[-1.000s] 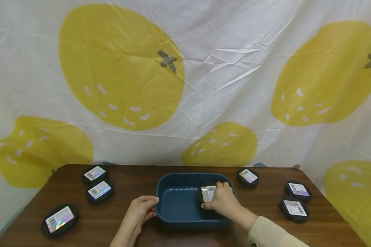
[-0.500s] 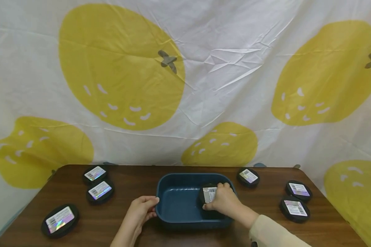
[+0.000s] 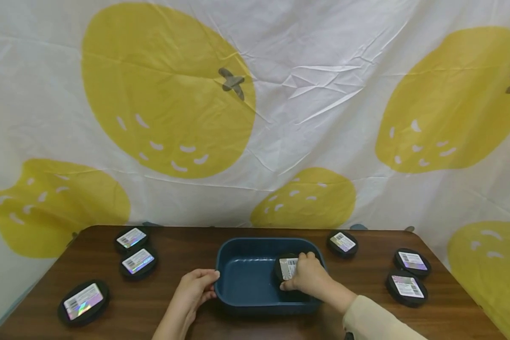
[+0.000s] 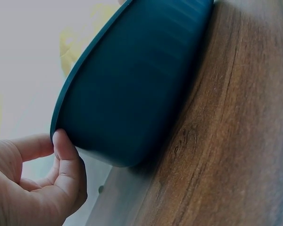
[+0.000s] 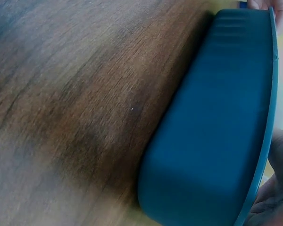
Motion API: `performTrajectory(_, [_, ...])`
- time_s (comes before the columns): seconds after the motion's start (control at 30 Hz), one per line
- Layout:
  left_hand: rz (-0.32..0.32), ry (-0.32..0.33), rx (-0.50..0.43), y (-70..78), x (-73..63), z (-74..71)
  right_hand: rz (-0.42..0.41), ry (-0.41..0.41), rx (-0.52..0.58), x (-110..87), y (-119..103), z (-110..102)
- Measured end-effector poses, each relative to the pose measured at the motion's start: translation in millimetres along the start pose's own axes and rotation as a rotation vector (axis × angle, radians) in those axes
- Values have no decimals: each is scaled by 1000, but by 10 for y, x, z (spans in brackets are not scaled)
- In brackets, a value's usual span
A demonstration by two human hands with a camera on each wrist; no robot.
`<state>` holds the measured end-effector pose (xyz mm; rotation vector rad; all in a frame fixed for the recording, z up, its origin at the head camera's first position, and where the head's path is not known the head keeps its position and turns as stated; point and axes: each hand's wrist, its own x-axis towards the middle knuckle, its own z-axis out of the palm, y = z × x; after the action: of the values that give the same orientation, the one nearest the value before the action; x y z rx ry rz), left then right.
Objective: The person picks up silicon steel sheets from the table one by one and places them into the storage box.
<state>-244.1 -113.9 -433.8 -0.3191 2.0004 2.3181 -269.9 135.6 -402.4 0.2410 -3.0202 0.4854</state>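
Note:
A rounded blue plastic basin (image 3: 248, 285) stands on the table in the head view. My left hand (image 3: 191, 293) pinches its left rim between thumb and fingers; the left wrist view shows the thumb (image 4: 63, 143) on the outer wall. Inside the basin's right half, my right hand (image 3: 312, 278) grips a flat round black disc-shaped item (image 3: 288, 268) with a white barcode label. The palm covers this item's right side. From the right wrist, the basin's wall (image 5: 212, 122) hides the item, and only part of the right hand (image 5: 273, 188) shows past the rim.
Similar black discs lie on the wooden table (image 3: 174, 257): a back-left pair (image 3: 131, 239), one front-left disc (image 3: 83, 303), one behind the basin's right corner (image 3: 342, 243), and a right-hand pair (image 3: 406, 288). A lemon-print cloth (image 3: 306, 132) hangs behind the table.
My right hand and the disc in it have shifted very slightly right inside the basin. The left hand keeps its pinch on the rim.

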Motion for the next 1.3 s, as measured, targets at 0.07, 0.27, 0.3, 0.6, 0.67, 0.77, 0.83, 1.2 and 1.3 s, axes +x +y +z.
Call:
performTrajectory(0.07, [-2,-2,2,4,-2,0,2,-2,-4,4,-2,2])
performTrajectory(0.27, [-6,-10,12,21,-14,2,12,-18,-3,7,-4,-20])
performTrajectory(0.3, [-7,-9,13,26,-13,4,10,-19,-6,10,-1,-25])
performTrajectory(0.6, [-4,-8,13,7,-7,8,-16,-35,-30,-1,11,-68])
performTrajectory(0.67, [-3,-7,11,2,0,7,-21,-34,-35,-9,13,-72])
performTrajectory(0.77, [-3,-8,12,-3,5,-2,-30,-32,-44,-12,18,-72])
performTrajectory(0.83, [-6,-7,10,-3,8,-3,-35,-34,-40,-7,29,-71])
performTrajectory(1.2, [-6,-11,3,8,10,-5,-121,-34,20,-41,215,-212])
performTrajectory(1.3, [1,-14,3,3,9,-7,-152,-66,-10,-94,265,-240])
